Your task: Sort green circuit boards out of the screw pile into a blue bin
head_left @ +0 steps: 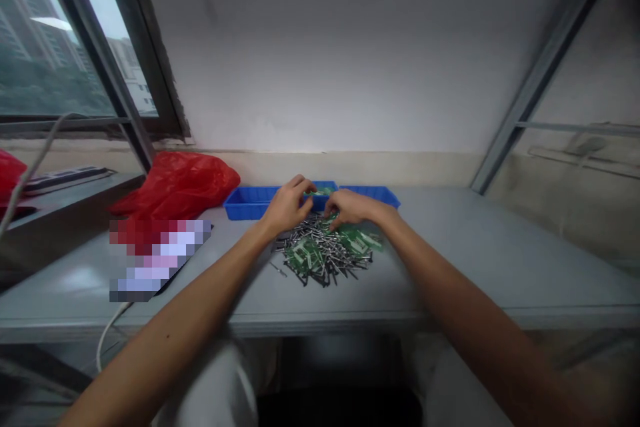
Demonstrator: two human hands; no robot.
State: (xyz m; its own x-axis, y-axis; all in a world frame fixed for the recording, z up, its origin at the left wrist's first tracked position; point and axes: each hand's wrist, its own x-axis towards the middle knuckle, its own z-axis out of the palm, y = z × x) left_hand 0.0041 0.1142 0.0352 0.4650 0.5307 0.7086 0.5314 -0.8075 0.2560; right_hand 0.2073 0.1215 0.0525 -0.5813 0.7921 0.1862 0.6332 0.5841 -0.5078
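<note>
1. The wall (340,93) is pale and rises behind the table, with a window (95,47) at the left.
2. The table (480,253) is grey and bears everything below.
3. The red bag (180,180) lies crumpled on the table's left side, just beside the bins.
4. The blurred item (160,263) lies in front of the bag; its surface is pixelated.
5. Three blue bins stand in a row near the wall: the left bin (243,211), the middle bin (320,203), with green matter inside, and the right bin (387,195).
6. The screws (330,257) form a loose, tangled pile in front of the bins.
7. The left hand (289,205) is above the pile's back left edge, by the middle bin; its fingers are bent and parted from the thumb.
8. The right hand (353,205) reaches down into the back of the pile, fingers curled at a green packet (327,221); whether they grip it, I cannot tell.
9. More green packets (305,255) lie among the screws, at left and right.
10. A lone screw (279,269) lies just left of the pile.
</note>
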